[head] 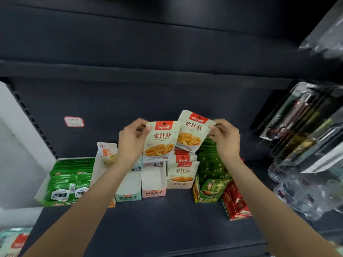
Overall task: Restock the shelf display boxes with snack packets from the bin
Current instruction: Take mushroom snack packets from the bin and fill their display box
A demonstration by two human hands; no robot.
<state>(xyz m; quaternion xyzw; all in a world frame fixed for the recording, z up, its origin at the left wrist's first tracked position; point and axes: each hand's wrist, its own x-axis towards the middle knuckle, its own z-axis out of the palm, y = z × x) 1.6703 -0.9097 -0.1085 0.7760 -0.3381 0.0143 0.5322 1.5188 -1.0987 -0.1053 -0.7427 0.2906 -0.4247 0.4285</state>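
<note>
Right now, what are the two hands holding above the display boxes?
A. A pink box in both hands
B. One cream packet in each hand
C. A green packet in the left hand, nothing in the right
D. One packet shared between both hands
B: the left hand pinches one cream packet by its upper edge, and the right hand pinches a second cream packet, tilted beside the first.

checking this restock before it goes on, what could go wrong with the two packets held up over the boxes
1. Each hand, left hand and right hand, pinches only an edge of its packet, left packet and right packet; a thin grip could slip.
2. The matching beige box already looks full, so another packet may not seat well.
3. The empty pink box sits right below the left packet; it could land in the wrong box.
</note>
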